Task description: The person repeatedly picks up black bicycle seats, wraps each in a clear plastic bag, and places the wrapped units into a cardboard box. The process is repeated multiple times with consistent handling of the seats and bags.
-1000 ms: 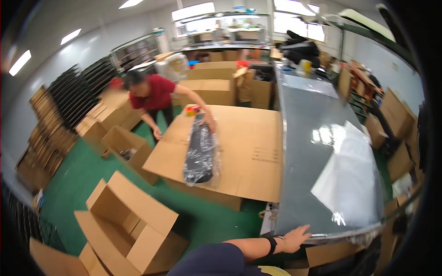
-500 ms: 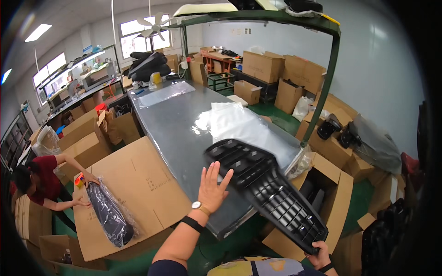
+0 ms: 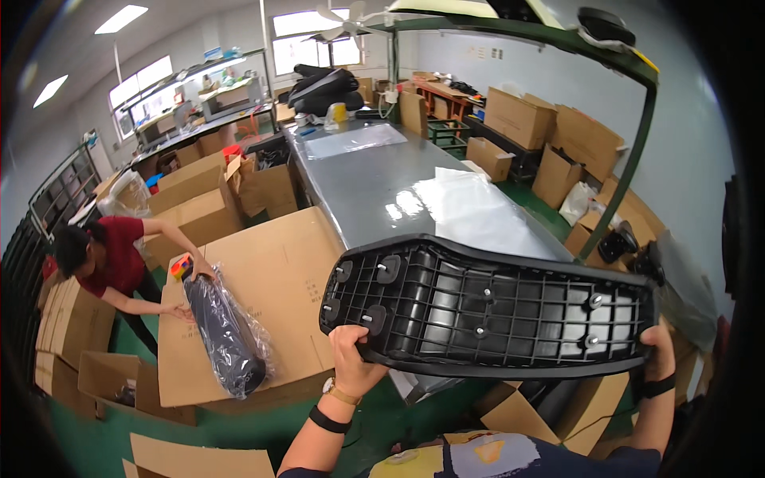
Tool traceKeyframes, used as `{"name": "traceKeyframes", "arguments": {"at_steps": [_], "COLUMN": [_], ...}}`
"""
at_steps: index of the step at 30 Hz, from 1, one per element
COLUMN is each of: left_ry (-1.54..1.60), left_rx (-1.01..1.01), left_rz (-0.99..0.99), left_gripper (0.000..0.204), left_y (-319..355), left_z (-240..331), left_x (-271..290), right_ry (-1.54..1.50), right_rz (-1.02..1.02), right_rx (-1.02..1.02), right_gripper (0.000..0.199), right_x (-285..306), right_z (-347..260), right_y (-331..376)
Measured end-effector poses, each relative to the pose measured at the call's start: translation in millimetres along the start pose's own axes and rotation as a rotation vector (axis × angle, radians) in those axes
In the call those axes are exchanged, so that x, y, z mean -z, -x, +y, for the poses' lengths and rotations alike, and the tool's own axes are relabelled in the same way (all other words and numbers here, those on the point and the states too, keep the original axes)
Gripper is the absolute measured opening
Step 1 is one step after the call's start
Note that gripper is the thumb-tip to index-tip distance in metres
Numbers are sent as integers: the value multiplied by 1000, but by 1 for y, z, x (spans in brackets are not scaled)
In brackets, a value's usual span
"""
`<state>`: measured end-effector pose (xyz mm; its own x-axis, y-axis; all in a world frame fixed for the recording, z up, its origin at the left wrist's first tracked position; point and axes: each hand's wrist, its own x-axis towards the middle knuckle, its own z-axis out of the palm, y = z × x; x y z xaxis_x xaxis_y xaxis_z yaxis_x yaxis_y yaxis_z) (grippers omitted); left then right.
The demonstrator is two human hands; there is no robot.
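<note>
A long black motorcycle-type seat [image 3: 510, 311] is held up in front of me, its ribbed plastic underside facing me with several metal studs showing. My left hand [image 3: 353, 362], closed, grips the lower left edge near a square rubber pad. At the narrower right end, my right hand [image 3: 658, 350] holds the rim, thumb on the underside. The upholstered side is turned away and hidden. To the left, a co-worker [image 3: 111, 263] has both hands on another seat wrapped in clear plastic [image 3: 227, 334], which lies on a large cardboard carton [image 3: 299, 263].
Behind the held seat stands a grey-topped table [image 3: 358, 191] with clear plastic sheets [image 3: 470, 207]. Its green frame post [image 3: 621, 175] rises at right. Below the seat is an open carton [image 3: 598, 406]; another open box [image 3: 199, 458] sits at lower left. Stacked black seats [image 3: 323, 89] lie at the far end.
The seat has swung from a slanting position to nearly level and been raised. My left hand, open and off the seat before, now grips its left end. The view has turned left.
</note>
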<state>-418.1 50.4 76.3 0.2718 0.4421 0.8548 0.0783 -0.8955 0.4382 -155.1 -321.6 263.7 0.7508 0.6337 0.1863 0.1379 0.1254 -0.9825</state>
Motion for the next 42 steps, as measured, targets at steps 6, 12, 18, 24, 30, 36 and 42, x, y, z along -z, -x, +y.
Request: {"name": "traceKeyframes", "arguments": {"at_steps": [6,12,18,24,30,36,42], "left_ry": [631,1061,1175,1119,685,153,-463], "left_rx": [469,752,1075,1283,1409,1420,962], "left_rz": [165,87,235,197,23,-251,-617], "left_gripper": [77,60,58,59,60,37,25], "left_y": [-6,-24,3,2,-8,52,108], "left_z": [20,36,14,-38,-74,-45,-13], "left_x": [20,-11,-57,-151,-219,-213,-209], "right_ry": [-330,144,-546,-679,-582,-740,-581], "right_rz": [-672,-641,-600,-570,-475,-680,-789], "right_rx": [544,-16,-575,-751,-913,-895,-982], "right_gripper": [77,58,68,43,42,49,40], "right_x": [-44,-87,-149,-125,-152,-134,-102], "right_z": [-46,179,237,248,299,337,364], "right_y": [-59,-118,-73,-157,-269,-319,-320]}}
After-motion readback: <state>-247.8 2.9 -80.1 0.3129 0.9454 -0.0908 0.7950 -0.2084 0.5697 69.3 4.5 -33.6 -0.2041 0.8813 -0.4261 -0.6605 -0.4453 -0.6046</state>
